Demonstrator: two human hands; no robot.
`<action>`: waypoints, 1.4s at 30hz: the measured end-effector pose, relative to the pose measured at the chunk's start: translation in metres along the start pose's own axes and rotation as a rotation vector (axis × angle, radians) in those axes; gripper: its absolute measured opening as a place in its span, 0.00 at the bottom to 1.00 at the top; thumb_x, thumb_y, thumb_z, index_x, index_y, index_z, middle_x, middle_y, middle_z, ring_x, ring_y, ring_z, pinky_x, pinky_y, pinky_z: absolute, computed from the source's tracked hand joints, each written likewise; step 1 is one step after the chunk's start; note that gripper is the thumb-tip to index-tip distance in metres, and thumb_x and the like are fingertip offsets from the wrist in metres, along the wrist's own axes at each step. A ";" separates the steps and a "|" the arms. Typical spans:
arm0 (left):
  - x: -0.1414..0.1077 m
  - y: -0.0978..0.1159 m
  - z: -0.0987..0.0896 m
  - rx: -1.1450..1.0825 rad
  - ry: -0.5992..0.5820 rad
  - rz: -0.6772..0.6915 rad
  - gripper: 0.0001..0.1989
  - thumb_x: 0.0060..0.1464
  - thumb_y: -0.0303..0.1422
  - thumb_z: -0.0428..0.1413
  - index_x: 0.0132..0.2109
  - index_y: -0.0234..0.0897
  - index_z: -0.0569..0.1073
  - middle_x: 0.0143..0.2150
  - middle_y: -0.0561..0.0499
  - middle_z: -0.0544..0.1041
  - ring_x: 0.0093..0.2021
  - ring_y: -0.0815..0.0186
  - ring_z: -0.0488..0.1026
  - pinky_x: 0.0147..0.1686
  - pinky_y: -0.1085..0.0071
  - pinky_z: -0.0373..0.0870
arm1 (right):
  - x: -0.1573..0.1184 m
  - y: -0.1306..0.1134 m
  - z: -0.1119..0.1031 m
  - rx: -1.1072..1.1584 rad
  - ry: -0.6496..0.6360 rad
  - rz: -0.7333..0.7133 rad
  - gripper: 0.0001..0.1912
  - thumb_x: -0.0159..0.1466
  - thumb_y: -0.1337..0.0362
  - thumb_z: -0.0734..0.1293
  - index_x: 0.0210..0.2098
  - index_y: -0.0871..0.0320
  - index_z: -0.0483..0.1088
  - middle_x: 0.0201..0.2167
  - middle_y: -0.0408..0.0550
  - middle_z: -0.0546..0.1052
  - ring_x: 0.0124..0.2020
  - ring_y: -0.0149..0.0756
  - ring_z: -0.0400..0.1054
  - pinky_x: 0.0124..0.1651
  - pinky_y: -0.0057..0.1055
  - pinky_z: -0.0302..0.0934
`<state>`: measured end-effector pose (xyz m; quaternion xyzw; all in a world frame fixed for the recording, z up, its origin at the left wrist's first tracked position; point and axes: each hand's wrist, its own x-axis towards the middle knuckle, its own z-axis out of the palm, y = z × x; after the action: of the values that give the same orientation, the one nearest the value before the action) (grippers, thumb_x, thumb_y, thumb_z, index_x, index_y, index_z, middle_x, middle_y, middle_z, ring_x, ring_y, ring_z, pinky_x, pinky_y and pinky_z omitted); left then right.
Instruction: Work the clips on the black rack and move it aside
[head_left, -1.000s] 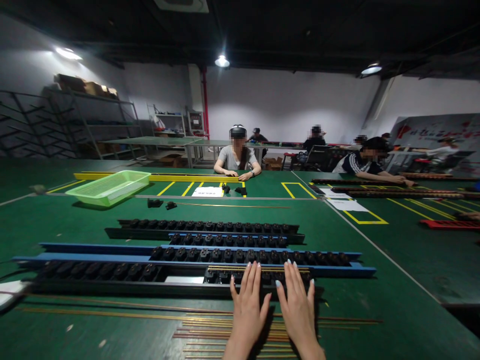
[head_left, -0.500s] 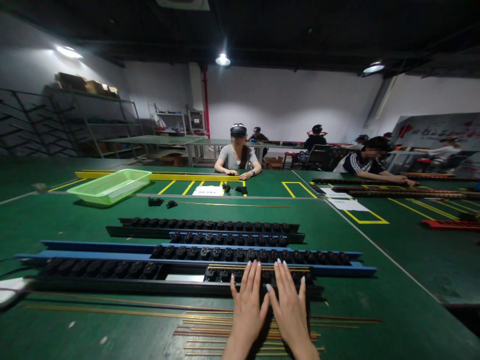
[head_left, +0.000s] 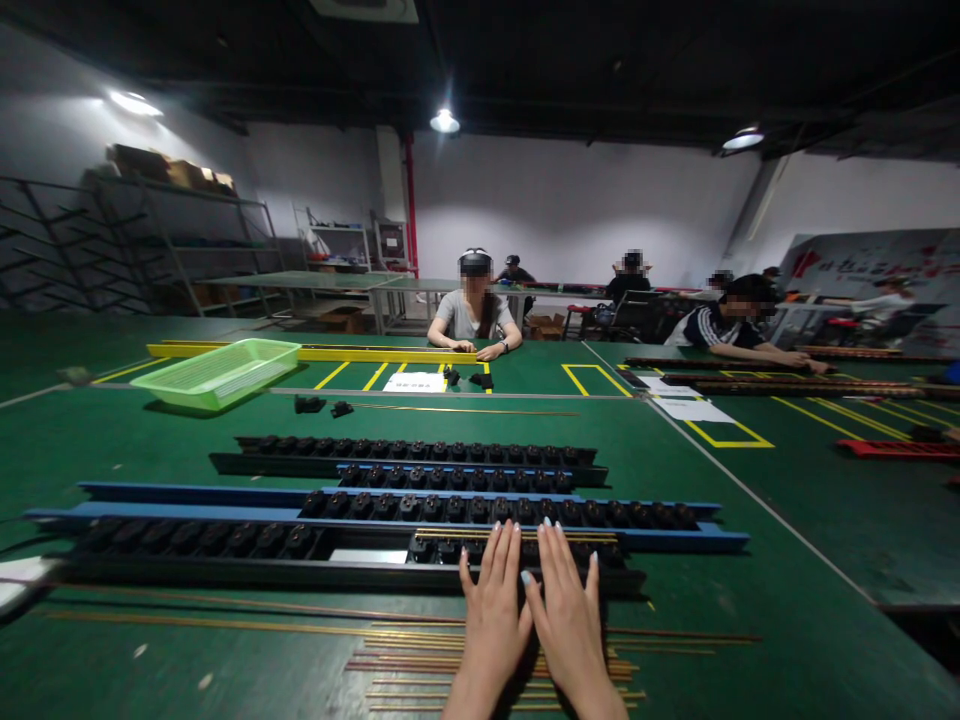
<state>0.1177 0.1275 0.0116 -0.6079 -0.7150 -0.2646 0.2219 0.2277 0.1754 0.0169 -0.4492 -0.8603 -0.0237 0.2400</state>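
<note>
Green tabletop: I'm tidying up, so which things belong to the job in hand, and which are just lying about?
Likely in the job: nearest black channel; its black socket modules; brass-coloured rods at the left hand and right hand; loose metal rods.

Seemingly lying about: light-green basket; white paper sheets.

Hands in the way

The left hand (head_left: 495,610) and right hand (head_left: 566,615) cover part of the black tray (head_left: 225,575) and some thin sticks (head_left: 420,656). Both arms (head_left: 478,692) are cut off at the bottom. A white thing (head_left: 22,582) is cut off on the left, a red bar (head_left: 900,449) on the right. Words on the paper (head_left: 415,382) are too small to read. The wall sign (head_left: 870,262) is blurry.
</note>
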 end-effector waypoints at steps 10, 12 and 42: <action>-0.001 -0.001 0.004 0.013 0.025 0.004 0.33 0.53 0.26 0.44 0.67 0.41 0.51 0.67 0.52 0.59 0.69 0.69 0.44 0.65 0.57 0.22 | 0.005 -0.007 -0.002 0.053 -0.051 -0.106 0.30 0.69 0.53 0.49 0.67 0.50 0.33 0.67 0.46 0.49 0.67 0.42 0.46 0.65 0.61 0.38; -0.001 -0.001 0.004 0.010 0.026 0.006 0.33 0.53 0.26 0.44 0.67 0.41 0.51 0.67 0.53 0.60 0.69 0.69 0.43 0.65 0.57 0.21 | 0.005 -0.008 -0.001 0.049 -0.065 -0.104 0.30 0.69 0.52 0.49 0.67 0.50 0.34 0.67 0.46 0.49 0.67 0.42 0.46 0.64 0.61 0.39; -0.004 -0.003 -0.010 0.036 0.044 -0.087 0.34 0.55 0.25 0.43 0.68 0.40 0.45 0.65 0.48 0.62 0.66 0.66 0.55 0.65 0.55 0.22 | 0.004 -0.016 -0.003 0.088 -0.091 -0.076 0.29 0.69 0.51 0.46 0.67 0.52 0.42 0.67 0.47 0.49 0.68 0.40 0.45 0.66 0.58 0.37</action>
<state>0.1149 0.1171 0.0164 -0.5662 -0.7403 -0.2745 0.2367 0.2147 0.1682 0.0242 -0.4059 -0.8869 0.0256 0.2189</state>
